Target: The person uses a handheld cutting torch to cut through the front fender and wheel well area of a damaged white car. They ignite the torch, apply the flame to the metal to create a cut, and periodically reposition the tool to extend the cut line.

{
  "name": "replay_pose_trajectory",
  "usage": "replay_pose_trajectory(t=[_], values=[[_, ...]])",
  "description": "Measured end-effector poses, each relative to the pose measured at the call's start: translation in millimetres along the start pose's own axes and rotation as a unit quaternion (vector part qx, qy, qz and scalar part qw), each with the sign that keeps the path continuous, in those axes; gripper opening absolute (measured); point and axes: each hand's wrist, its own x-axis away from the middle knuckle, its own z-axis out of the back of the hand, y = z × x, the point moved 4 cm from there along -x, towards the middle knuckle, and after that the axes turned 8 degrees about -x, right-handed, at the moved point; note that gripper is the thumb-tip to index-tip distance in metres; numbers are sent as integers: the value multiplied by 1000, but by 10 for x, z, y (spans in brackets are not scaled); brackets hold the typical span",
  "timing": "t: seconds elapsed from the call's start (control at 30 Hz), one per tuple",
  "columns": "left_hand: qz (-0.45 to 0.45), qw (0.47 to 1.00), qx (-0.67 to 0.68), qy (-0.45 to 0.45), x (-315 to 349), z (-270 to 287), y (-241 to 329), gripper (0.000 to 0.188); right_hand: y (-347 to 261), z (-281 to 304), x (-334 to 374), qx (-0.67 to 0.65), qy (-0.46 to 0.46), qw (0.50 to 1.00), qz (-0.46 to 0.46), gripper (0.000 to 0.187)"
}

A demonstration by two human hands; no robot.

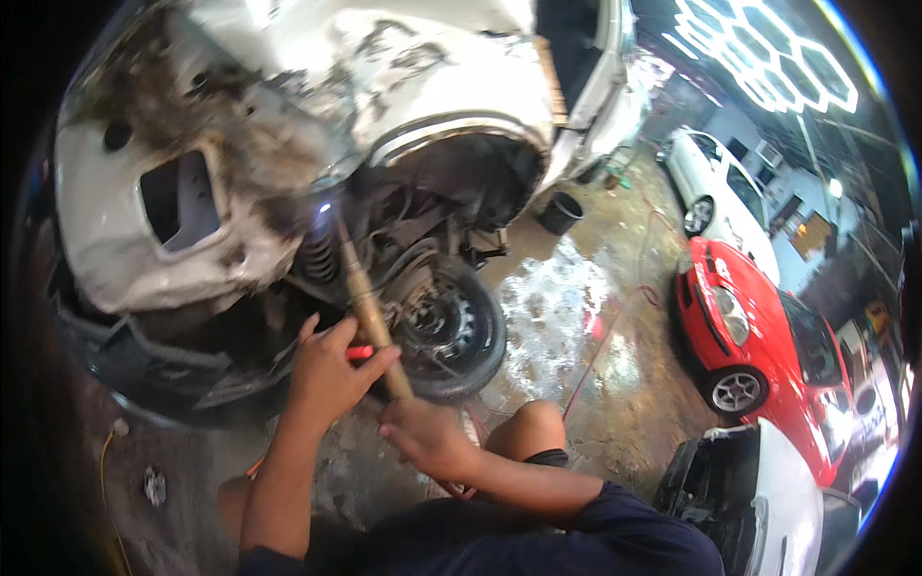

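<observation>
A long brass-coloured gas torch (364, 300) points up and away toward damaged white car bodywork (279, 144). My right hand (429, 437) is wrapped round its lower end. Just left of the shaft, my left hand (329, 367) is closed on a small red object (359, 352), whose kind is mostly hidden by the fingers. A small bluish-white glow (325, 208) shows near the torch's tip, against the metal edge above a coil spring (318, 255). Around it the panel is scorched brown and stripped of paint.
A wheel (444, 331) sits low beside the open wheel arch. A dark bumper (182, 379) lies at left. The wet floor (547, 307) holds a black bucket (560, 213) and a red hose (600, 341). A red car (744, 326) and white car (715, 182) stand at right.
</observation>
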Motion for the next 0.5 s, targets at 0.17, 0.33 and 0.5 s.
replay_pose_trajectory(t=[0.17, 0.33, 0.5], values=[[-7, 996, -84, 24, 25, 48, -33, 72, 36, -50, 20, -15, 1, 1000, -7, 10], [23, 1000, -2, -7, 35, 95, -46, 75, -9, -78, 0, -35, -17, 999, -22, 11], [30, 1000, -2, 7, 55, 107, -75, 72, -56, -69, 0, -19, -27, 999, -29, 13]])
